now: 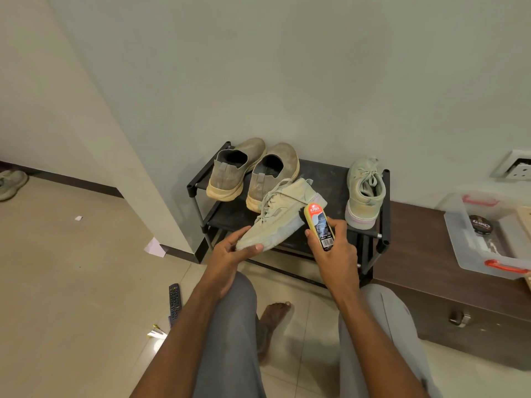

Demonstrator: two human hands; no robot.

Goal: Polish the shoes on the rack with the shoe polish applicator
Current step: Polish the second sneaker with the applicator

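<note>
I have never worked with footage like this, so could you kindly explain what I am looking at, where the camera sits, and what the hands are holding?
There is no machine here: a seated person does the work with bare hands. The single picture comes from a wide-angle camera on the person's head, looking forward and down, so the arms enter from the bottom. The left hand grips the toe of a pale lace-up sneaker. The right hand holds a yellow shoe polish applicator, its dark brush end against the sneaker's side. Behind stands a black shoe rack against the wall, carrying a pair of grey slip-on shoes and the matching sneaker. On the floor lies a remote control; to the right, a clear plastic box sits on a dark wooden chest.
</note>
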